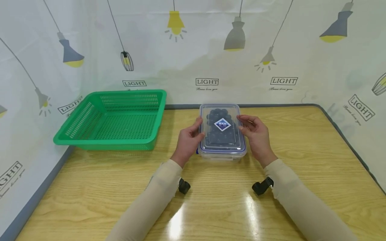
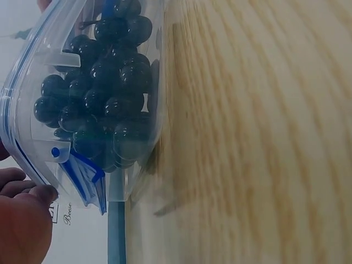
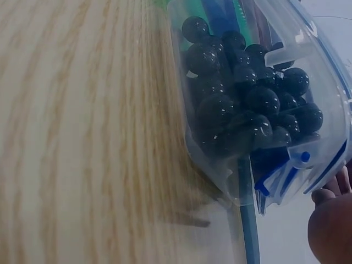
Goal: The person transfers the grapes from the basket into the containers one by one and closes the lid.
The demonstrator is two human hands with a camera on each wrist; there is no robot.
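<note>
A clear plastic food container (image 1: 223,155) with dark round grapes (image 2: 93,99) inside stands on the table. Its see-through lid (image 1: 222,145) has a blue seal and a diamond-shaped label, and lies on top. At the lid's left edge, my left hand (image 1: 187,142) holds on with thumb and fingers. My right hand (image 1: 257,137) grips the opposite edge in the same way. On the near-hand sides, a blue-edged side clip (image 2: 85,179) hangs loose in the left wrist view, and another clip (image 3: 280,173) sticks out in the right wrist view. Some fingertips are hidden.
A green slotted basket (image 1: 104,147) stands at the back left of the wooden table (image 1: 217,207). Behind the table hangs a white cloth (image 1: 187,60) printed with lamps. Each wrist wears a small black camera (image 1: 184,186).
</note>
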